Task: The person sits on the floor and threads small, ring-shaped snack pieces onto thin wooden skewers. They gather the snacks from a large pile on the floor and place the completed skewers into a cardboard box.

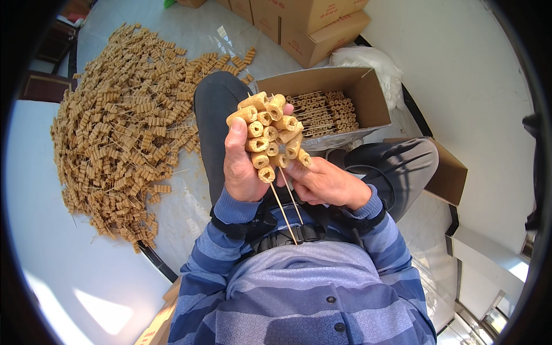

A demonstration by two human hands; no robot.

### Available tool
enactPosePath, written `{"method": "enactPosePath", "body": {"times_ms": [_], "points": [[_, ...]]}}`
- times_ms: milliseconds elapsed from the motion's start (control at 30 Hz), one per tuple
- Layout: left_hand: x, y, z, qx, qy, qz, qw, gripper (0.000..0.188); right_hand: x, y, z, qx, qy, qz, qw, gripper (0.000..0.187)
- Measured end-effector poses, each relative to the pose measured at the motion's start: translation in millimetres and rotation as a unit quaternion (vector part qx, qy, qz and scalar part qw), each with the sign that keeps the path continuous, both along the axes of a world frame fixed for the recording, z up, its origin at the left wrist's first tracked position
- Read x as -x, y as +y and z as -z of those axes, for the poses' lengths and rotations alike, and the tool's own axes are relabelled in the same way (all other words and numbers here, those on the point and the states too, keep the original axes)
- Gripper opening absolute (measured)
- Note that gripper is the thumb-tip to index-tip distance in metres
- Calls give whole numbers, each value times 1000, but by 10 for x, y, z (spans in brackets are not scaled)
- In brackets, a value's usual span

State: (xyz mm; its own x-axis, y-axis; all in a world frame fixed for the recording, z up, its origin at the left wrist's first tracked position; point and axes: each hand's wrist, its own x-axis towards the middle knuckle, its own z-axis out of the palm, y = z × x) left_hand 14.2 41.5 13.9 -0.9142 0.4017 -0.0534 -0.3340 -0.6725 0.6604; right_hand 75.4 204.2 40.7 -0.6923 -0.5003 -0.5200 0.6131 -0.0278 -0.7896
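Over my lap I hold a bunch of skewers threaded with hollow, golden-brown tube-shaped pieces. My left hand is closed round the left side of the bunch, its thumb lying along the outer pieces. At the lower right, my right hand is closed on the bunch, thumb pressed against the lowest pieces and fingers curled beneath. Two bare sticks point down toward my waist. The bunch hides most of the left fingers and the other sticks.
A large heap of similar skewers spreads over the plastic-covered floor at left. Beyond my knees stands an open, lined cardboard box with rows of packed skewers. Stacked cartons, a clear plastic bag and another open box stand around it.
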Motion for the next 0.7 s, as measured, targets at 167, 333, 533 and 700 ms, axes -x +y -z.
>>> {"method": "enactPosePath", "body": {"times_ms": [167, 333, 533, 700], "points": [[31, 16, 46, -62, -11, 11, 998, 62, 27, -7, 94, 53, -50, -6, 997, 54], [22, 31, 50, -115, -18, 31, 993, 62, 31, 42, 151, 102, -72, -52, 991, 56], [63, -26, 87, -42, 30, 33, 998, 63, 33, -13, 230, 95, -81, -44, 991, 53], [29, -67, 121, -7, 22, 15, 1000, 62, 9, -43, 205, 82, -51, -32, 995, 48]]}}
